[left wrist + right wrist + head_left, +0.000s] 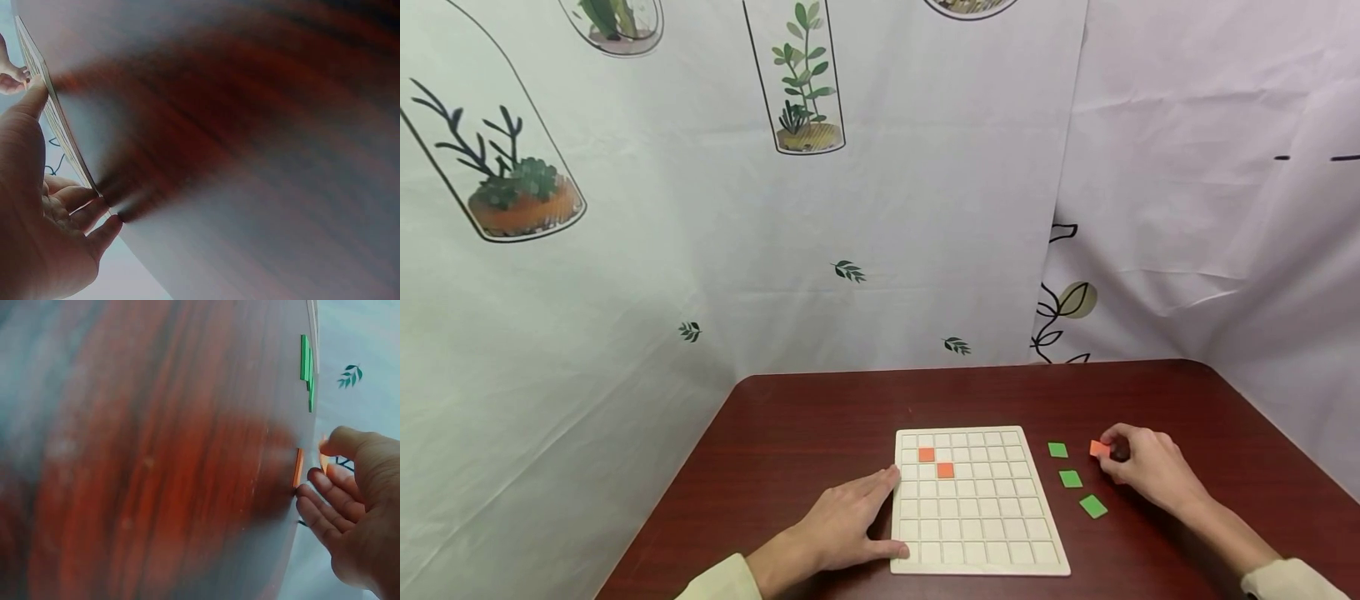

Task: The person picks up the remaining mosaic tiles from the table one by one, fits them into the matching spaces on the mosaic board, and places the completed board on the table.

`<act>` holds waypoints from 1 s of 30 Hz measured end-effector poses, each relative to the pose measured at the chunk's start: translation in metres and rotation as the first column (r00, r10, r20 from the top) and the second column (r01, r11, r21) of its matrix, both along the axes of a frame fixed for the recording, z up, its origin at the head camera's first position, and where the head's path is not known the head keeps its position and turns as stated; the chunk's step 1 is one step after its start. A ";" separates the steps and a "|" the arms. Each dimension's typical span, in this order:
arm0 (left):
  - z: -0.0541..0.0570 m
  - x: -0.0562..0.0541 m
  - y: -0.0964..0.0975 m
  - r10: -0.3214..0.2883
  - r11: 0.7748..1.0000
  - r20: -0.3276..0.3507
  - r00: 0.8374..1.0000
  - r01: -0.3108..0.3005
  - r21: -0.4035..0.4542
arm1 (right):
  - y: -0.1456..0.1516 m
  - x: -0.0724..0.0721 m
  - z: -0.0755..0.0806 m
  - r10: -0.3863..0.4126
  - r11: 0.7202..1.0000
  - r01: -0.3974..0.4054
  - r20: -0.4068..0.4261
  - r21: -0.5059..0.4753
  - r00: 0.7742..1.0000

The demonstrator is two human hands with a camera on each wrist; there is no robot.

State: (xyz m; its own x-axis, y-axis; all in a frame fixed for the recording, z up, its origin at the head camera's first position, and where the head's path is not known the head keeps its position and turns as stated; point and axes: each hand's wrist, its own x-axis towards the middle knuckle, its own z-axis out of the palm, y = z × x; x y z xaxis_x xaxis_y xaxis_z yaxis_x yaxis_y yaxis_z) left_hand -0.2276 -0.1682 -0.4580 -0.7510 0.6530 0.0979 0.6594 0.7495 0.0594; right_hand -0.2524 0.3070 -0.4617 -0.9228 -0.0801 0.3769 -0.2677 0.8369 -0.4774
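Observation:
A cream board (pixel 992 553) with a grid of square cells lies on the table, with two orange square tiles in its upper left cells, one of them an orange tile (pixel 927 455). My left hand (pixel 842 521) rests along the board's left edge, fingers stretched and thumb at the near left corner. To the right of the board, my right hand (pixel 1157 468) pinches an orange square tile (pixel 323 456) between thumb and fingertips. Beneath it, another orange strip (pixel 298 467) shows at the table surface in the right wrist view.
Between the board and my right hand lie three green square tiles, the middle one a green tile (pixel 1071 479). The dark red-brown table (pixel 820 425) backs onto a white cloth (pixel 880 208) printed with plants.

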 end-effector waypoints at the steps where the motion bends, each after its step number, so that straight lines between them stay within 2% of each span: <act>1: 0.000 0.000 0.000 -0.001 1.000 -0.001 1.000 0.001 0.000 | 0.000 0.000 0.000 0.001 1.000 -0.001 -0.014 -0.001 1.000; 5: 0.001 0.000 0.000 -0.001 1.000 0.003 1.000 0.001 -0.004 | 0.000 0.000 0.000 0.002 1.000 -0.002 -0.038 0.004 0.999; 12: 0.001 -0.001 0.000 0.007 1.000 0.020 1.000 -0.007 -0.017 | -0.003 0.001 0.000 0.001 1.000 -0.001 0.034 0.002 0.999; 15: 0.000 -0.001 0.001 0.010 1.000 0.026 1.000 -0.010 -0.019 | -0.004 0.003 -0.002 0.007 0.997 -0.002 0.062 -0.079 0.998; 20: 0.000 -0.001 0.001 0.011 1.000 0.019 1.000 -0.011 -0.023 | 0.000 0.007 -0.006 0.026 0.976 -0.008 0.079 -0.218 0.997; 30: 0.000 -0.001 0.000 0.008 1.000 0.022 1.000 -0.008 -0.016 | 0.003 0.007 -0.011 0.060 0.992 -0.050 0.082 -0.116 0.995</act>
